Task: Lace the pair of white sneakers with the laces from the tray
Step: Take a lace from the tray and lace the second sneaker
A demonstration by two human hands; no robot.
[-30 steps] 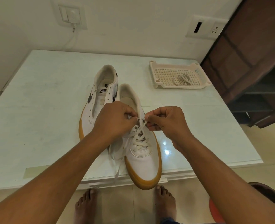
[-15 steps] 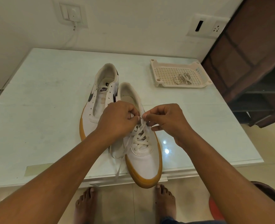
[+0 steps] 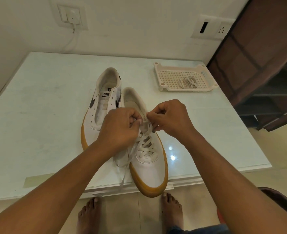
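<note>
1 lace [image 3: 145, 149] pinched by left hand [image 3: 117, 130] and right hand [image 3: 171, 119] fingers — sneaker [image 3: 149, 169] toe faces the person.

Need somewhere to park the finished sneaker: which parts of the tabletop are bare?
Widest bare patch: the table left of the unlaced sneaker, out to the edge. Smaller patch: right of the half-laced sneaker, nearer than the tray. Crowded: the middle, where left hand and right hand pinch the lace; its loose end trails over the near edge.

One head-worn wide-angle view looks forward and steeply down, close over the pale glossy counter [image 3: 41, 125], facing the white wall [image 3: 131, 22].
</note>
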